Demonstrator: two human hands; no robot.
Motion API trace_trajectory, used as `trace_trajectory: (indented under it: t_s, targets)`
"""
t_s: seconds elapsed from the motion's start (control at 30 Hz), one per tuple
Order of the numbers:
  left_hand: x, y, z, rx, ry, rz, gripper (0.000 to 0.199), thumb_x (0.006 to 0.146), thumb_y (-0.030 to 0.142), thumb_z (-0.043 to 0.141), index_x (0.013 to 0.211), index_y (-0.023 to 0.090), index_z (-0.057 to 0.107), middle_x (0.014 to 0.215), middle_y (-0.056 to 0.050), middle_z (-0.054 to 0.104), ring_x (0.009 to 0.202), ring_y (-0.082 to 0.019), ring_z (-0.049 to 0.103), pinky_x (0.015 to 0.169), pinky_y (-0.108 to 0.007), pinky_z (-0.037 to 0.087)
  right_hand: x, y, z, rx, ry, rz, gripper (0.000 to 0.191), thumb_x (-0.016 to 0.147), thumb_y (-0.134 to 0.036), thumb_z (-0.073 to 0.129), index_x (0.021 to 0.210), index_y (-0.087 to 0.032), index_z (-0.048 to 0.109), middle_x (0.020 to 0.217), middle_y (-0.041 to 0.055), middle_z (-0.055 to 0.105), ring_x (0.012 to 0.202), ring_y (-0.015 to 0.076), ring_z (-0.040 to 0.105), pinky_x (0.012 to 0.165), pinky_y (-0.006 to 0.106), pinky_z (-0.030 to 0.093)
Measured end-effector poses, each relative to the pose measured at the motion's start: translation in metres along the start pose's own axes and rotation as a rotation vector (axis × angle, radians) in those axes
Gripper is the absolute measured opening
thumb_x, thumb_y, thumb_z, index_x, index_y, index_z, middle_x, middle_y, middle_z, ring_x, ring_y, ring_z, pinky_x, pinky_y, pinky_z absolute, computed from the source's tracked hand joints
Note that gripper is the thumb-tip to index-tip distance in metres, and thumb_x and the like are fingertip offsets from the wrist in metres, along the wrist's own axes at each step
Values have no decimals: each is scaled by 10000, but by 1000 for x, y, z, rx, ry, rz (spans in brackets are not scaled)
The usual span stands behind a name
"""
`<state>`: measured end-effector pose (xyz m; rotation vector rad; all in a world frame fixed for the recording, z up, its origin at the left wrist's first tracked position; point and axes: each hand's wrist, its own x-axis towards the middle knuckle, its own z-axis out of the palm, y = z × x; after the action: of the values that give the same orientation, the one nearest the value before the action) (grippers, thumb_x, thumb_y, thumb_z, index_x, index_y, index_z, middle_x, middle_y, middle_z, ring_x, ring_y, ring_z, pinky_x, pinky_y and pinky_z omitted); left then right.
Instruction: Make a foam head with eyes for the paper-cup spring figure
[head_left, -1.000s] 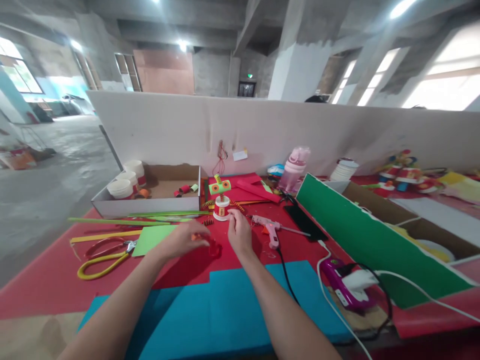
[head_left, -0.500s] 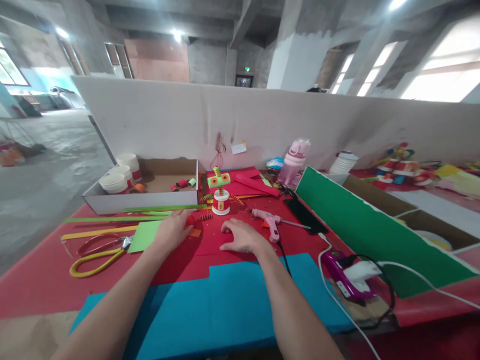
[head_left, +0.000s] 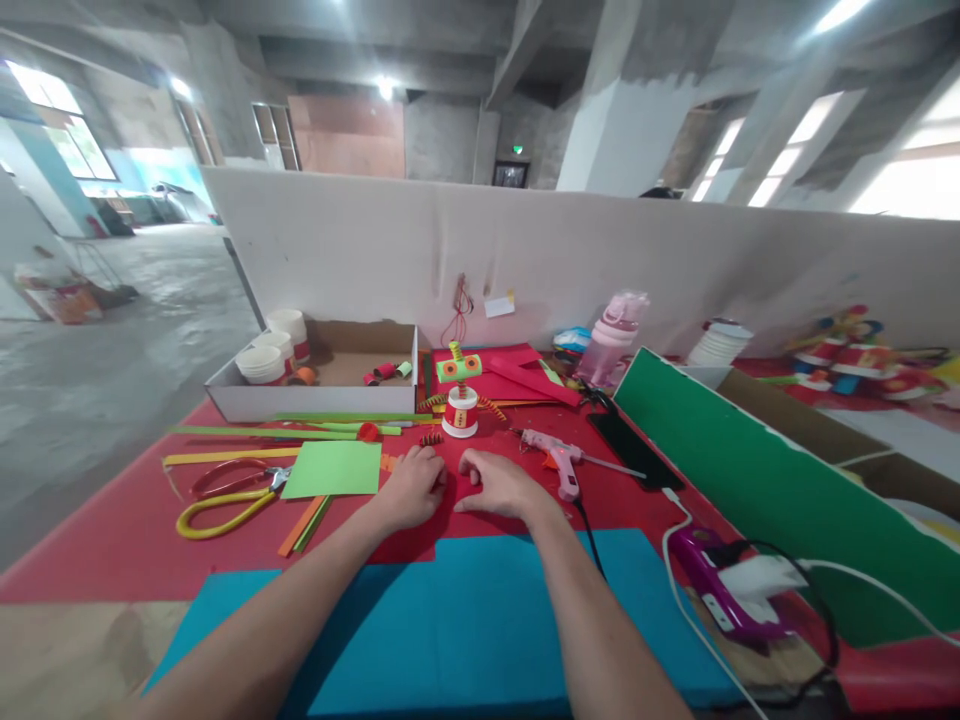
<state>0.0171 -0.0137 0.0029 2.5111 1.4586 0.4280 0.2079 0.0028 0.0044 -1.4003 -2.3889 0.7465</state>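
Observation:
My left hand (head_left: 414,488) is low over the red tabletop, its fingers curled inward. Whatever they may be closed on is hidden. Close beside it, my right hand (head_left: 496,484) has its thumb and forefinger apart, with nothing visible between them. Just beyond both hands stands a small paper-cup robot figure (head_left: 460,412) with a green tube head, round orange eyes and coiled striped arms. A short striped paper coil (head_left: 431,439) lies near its base. To the left is a light green paper sheet (head_left: 334,469), and a red paper ring (head_left: 368,432) lies on the strips behind it.
Yellow-and-red-handled pliers (head_left: 232,497) and paper strips (head_left: 304,525) lie left. A pink glue gun (head_left: 555,460), phone (head_left: 634,450) and purple power strip (head_left: 724,590) with cables sit right. A cup-filled box (head_left: 315,400) and green-sided box (head_left: 757,500) flank the area.
My left hand has moved right, off the green sheet and red ring, toward my right hand. Orange and green strips now show below the sheet. The head view has shifted left.

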Motion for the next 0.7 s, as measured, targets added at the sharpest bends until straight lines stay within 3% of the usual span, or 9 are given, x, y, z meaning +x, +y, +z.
trace_trajectory:
  t_s: [0.07, 0.1, 0.23, 0.3, 0.37, 0.47, 0.5, 0.6, 0.7]
  targets:
    - [0, -2, -1, -99, 10, -17, 63, 767, 140, 497, 731, 179, 531, 834, -67, 590, 822, -211, 525, 714, -327, 400, 1, -1, -1, 57, 70, -36, 508, 561, -392, 842, 957, -207, 583, 822, -7, 599, 707, 150, 531, 619, 252, 368]
    - [0, -4, -3, -172, 28, -40, 69, 759, 125, 491, 733, 180, 522, 795, -55, 586, 777, -194, 526, 690, -313, 395, 1, -3, -2, 97, 165, -63, 509, 581, -403, 830, 984, -208, 589, 856, 7, 606, 740, 162, 543, 651, 266, 393]
    - [1, -14, -12, -647, 233, -152, 69, 746, 158, 518, 806, 190, 503, 709, 10, 538, 664, -134, 513, 634, -259, 391, 4, -14, -10, 367, 823, -123, 374, 805, -460, 632, 1066, -200, 569, 1010, 77, 603, 882, 195, 553, 814, 330, 437]
    - [2, -18, -17, -952, 326, -210, 181, 732, 229, 576, 898, 196, 510, 707, 35, 525, 632, -112, 514, 610, -235, 396, 7, -18, -9, 576, 988, -81, 325, 872, -480, 523, 1031, -199, 560, 978, 72, 608, 871, 188, 560, 819, 329, 445]
    - [2, -18, -20, -1198, 380, -265, 300, 703, 285, 631, 962, 202, 505, 707, 48, 527, 591, -92, 507, 575, -215, 393, 11, -21, -3, 824, 890, -19, 346, 880, -518, 482, 992, -200, 559, 919, 54, 623, 826, 176, 577, 787, 318, 461]
    - [2, -11, -19, -1334, 455, -282, 302, 674, 297, 671, 893, 201, 487, 701, 56, 517, 565, -72, 482, 545, -194, 384, 19, -28, 15, 1115, 482, 58, 375, 817, -542, 559, 948, -191, 577, 864, 37, 653, 774, 166, 609, 754, 313, 488]
    - [2, -8, -17, -1326, 482, -279, 284, 677, 291, 670, 863, 201, 475, 696, 59, 505, 566, -70, 473, 542, -190, 382, 21, -30, 22, 1152, 403, 59, 354, 780, -517, 617, 913, -191, 584, 837, 25, 657, 759, 162, 615, 751, 309, 493]
    - [4, 2, -18, -1181, 495, -244, 225, 719, 286, 626, 835, 204, 451, 710, 51, 495, 599, -83, 477, 567, -200, 402, 28, -36, 37, 1183, 394, -94, 309, 730, -398, 699, 955, -201, 625, 939, 21, 686, 895, 174, 628, 844, 308, 483]
    - [-9, -9, -39, -797, 349, -160, 150, 808, 323, 525, 886, 203, 481, 810, -3, 572, 697, -133, 542, 646, -253, 453, 32, -36, 42, 1207, 435, -135, 327, 735, -329, 678, 1033, -201, 639, 1007, 28, 698, 969, 193, 621, 874, 318, 475]
